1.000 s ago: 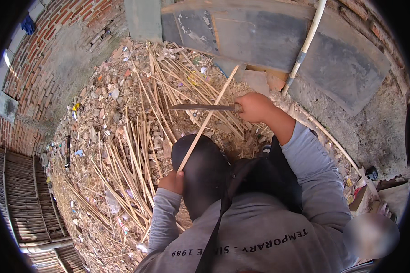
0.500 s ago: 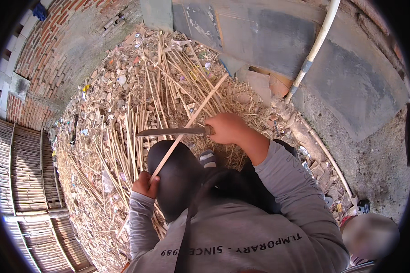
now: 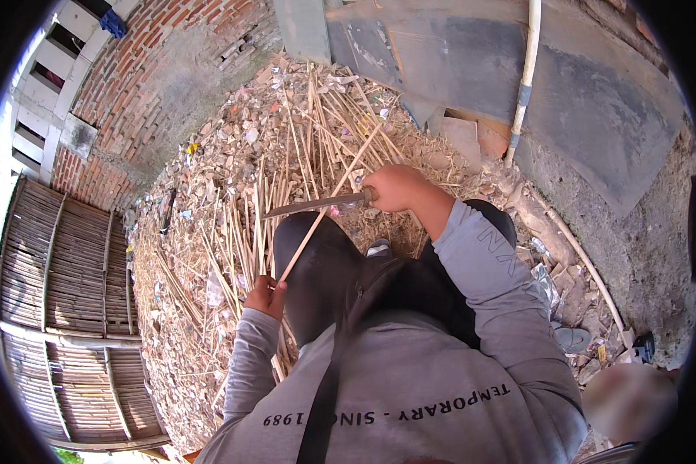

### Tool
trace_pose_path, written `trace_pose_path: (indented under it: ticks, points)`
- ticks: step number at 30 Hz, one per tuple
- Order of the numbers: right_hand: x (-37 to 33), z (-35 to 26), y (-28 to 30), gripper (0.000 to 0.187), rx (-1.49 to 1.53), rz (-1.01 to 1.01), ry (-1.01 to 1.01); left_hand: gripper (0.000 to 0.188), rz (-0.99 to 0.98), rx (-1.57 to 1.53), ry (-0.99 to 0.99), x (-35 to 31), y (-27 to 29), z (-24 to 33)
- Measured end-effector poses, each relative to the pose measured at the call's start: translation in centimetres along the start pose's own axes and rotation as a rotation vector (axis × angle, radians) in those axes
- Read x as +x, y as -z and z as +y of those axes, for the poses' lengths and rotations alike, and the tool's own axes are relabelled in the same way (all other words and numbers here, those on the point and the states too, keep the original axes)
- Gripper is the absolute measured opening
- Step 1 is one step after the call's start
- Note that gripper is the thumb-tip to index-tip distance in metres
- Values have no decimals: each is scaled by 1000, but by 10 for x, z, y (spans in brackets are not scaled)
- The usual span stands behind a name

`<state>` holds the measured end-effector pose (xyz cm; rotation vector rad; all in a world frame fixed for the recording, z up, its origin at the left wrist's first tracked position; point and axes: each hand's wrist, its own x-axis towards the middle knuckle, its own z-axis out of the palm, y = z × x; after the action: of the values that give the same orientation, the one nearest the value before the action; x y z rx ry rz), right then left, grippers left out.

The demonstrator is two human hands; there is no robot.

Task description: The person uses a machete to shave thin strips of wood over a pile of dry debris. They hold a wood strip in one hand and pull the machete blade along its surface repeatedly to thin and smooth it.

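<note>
My right hand (image 3: 395,188) is closed around the handle of a long knife (image 3: 317,204), its dark blade pointing left. The blade lies across a thin, pale bamboo strip (image 3: 305,242) just above my left knee. Lower down, my left hand (image 3: 266,297) grips the near end of that strip, which slants up and away to the right. Whether the edge bites into the strip cannot be made out. Many similar bamboo strips (image 3: 243,232) lie loose on the ground beyond and beside my left leg.
Rubble and litter (image 3: 209,178) cover the ground. A brick wall (image 3: 151,85) rises at the far left, with a slatted bamboo panel (image 3: 73,271) nearer. Dark sheets (image 3: 595,116) and a pale pole (image 3: 527,77) lean at the right. Another person (image 3: 630,402) is at the lower right.
The whole view has shifted, moving the scene slightly to the right. Both hands keep their holds; the knife now tilts a little, its tip lower than its handle.
</note>
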<state>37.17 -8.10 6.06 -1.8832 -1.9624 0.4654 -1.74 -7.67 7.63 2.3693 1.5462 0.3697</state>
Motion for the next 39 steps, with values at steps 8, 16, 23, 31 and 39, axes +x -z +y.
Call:
trace_pose_path:
  ticks: [8,16,23,31,39]
  points:
    - [-32,10,1,32,-38,131,-2,44,-81,50,-50,-5,1,21]
    - [-24,3,-4,30,-170,-59,-9,52,-184,137,-32,30,-40,9]
    - [-8,25,0,32,-19,-8,-206,42,-166,-68,-166,70,-66,14]
    - [8,-3,16,25,-119,-96,-235,37,-309,-151,-201,122,-79,-11]
    - [32,19,5,25,-119,-183,-247,35,-231,-206,-183,124,-90,-12]
